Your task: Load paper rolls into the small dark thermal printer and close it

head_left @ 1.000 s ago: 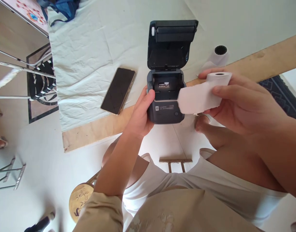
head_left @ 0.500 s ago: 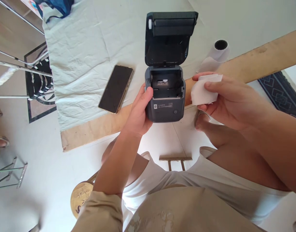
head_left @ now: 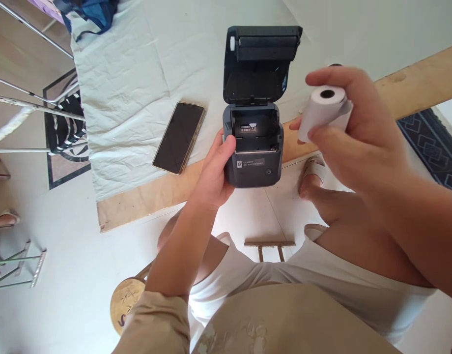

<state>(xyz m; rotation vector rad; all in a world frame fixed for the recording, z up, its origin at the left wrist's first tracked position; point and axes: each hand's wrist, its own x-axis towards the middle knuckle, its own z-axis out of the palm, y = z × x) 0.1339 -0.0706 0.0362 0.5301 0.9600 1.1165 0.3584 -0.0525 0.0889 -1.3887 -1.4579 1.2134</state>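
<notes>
My left hand clamps the open printer to steady it, while my right hand fingers pinch the paper roll clear of its bay.

Left hand steadies open printer; right hand grips paper roll.

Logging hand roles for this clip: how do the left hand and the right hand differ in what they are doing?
The left hand rests low at the table edge, gripping the side of the open printer; the right hand is raised beside it. The left hand grips a dark, boxy device, while the right hand's fingers wrap a white paper roll. Both are bare and grasping something.
</notes>
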